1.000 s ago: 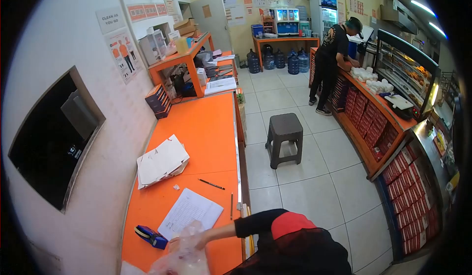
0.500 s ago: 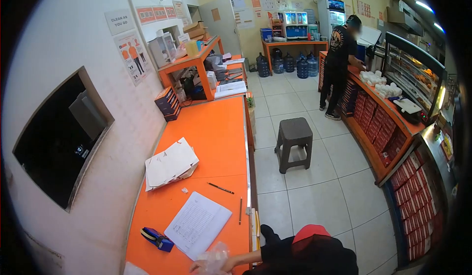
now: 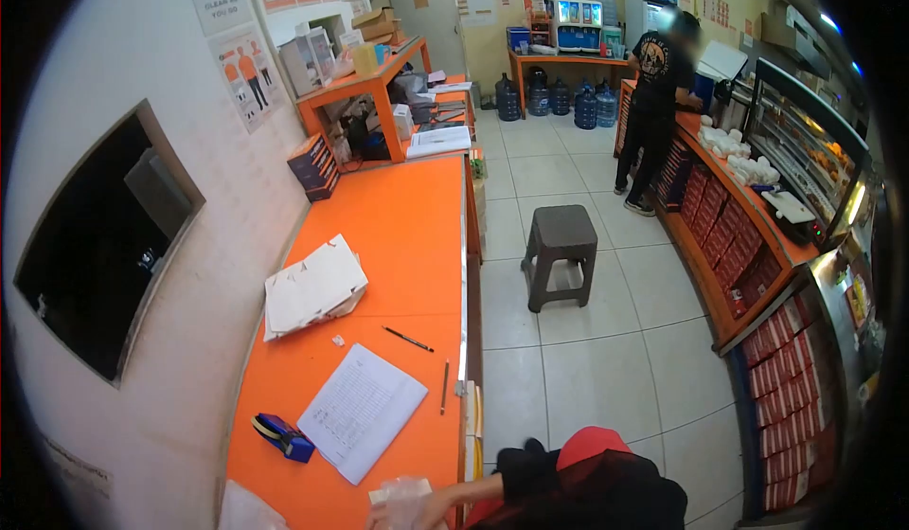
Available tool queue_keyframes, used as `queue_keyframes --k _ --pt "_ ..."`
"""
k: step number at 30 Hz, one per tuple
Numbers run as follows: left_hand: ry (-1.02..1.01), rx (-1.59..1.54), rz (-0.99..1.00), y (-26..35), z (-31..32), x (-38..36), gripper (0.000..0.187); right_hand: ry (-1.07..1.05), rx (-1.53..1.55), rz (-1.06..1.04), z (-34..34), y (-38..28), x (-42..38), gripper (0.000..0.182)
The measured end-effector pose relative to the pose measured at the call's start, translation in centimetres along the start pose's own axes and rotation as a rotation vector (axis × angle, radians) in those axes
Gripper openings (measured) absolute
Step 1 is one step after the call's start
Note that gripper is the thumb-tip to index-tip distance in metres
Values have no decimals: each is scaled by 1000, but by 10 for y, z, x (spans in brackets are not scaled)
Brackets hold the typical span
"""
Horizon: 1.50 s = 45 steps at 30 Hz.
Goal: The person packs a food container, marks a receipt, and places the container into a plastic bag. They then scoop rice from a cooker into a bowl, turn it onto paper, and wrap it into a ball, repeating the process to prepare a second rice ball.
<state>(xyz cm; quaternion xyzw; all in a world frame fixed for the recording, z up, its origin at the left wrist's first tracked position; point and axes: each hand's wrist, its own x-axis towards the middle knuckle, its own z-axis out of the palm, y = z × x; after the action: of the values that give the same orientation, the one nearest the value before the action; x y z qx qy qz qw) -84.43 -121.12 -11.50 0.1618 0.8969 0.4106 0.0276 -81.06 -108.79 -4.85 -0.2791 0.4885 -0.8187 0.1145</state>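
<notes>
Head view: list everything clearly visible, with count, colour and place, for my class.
left counter: one, orange, lower left
plastic bag: one, clear, left counter's near end
written sheet: one, white, on left counter
pencils: two, dark, beside sheet
tape dispenser: one, blue, left of sheet
card stack: one, white, beyond sheet
stool: one, grey, centre
water jugs: several, blue, under far table
food display: one, dark-framed, right
boxes: many, red-and-white, lower right
co-worker: one, black clothing, upper right
wall opening: one, dark, left
sleeve: one, black, bottom
right hand: one, bare, at plastic bag

food shop, lit glass food case point(image 3: 807, 146), drinks dispenser point(image 3: 579, 26), stacked red boxes point(image 3: 788, 369)
</notes>
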Motion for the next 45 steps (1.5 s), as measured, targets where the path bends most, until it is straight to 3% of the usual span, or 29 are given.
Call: queue_keyframes --k 13,16,18,19,20,22,23,25,27,28,29,31,34,35,36,38,39,40,43,45 --pt "64 56 -162 44 67 -32 33 -54 54 -221 -18 -98 -102 27" --pt "104 91 -224 47 71 -61 33 -9 61 -179 -28 -112 -123 26" --pt "154 109 -320 43 67 -102 33 181 130 106 -47 -119 -140 19" --pt "176 121 -389 42 68 -132 33 281 -11 43 -63 -93 -147 19" --pt "208 131 -493 47 67 -170 33 343 202 117 -71 -91 -155 18" --pt "209 135 -731 63 74 -256 33 476 -97 280 -76 -98 -158 20" --pt "204 107 -845 73 82 -291 34 399 -345 239 -81 -101 -154 18" --pt "430 -45 -940 92 97 -327 34 410 -382 173 -86 -89 -143 16" --pt "1034 -238 -684 89 106 -339 22 411 -214 194 -68 -92 -107 20" --pt "1079 -304 -653 99 90 -339 21 450 -147 203 -68 -87 -94 24" --pt "1123 -368 -621 109 72 -340 20 242 -32 112 -51 -87 -74 29" --pt "1163 -515 -485 60 75 -354 20 442 -105 122 39 -85 -26 13" --pt "1114 -381 -490 28 41 -359 21 52 -346 111 130 -39 28 10" --pt "1107 -343 -491 21 29 -359 21 -215 -552 3 157 -26 49 9" --pt "1106 -306 -493 12 17 -360 22 -375 -392 94 213 -11 59 12" --pt "1106 -247 -502 -4 -5 -365 22 -839 -465 62 308 63 94 16" --pt "1109 -221 -510 -13 -15 -368 22 -980 -540 -120 350 119 105 16" --pt "1110 -193 -521 -20 -23 -370 23 -1134 -586 -125 389 164 110 18" --pt "1119 -114 -561 -29 -46 -379 24 -1468 -1064 -415 457 329 102 18" --pt "1196 -351 -456 -19 -66 -388 22 -1499 -1378 -473 473 370 82 14"
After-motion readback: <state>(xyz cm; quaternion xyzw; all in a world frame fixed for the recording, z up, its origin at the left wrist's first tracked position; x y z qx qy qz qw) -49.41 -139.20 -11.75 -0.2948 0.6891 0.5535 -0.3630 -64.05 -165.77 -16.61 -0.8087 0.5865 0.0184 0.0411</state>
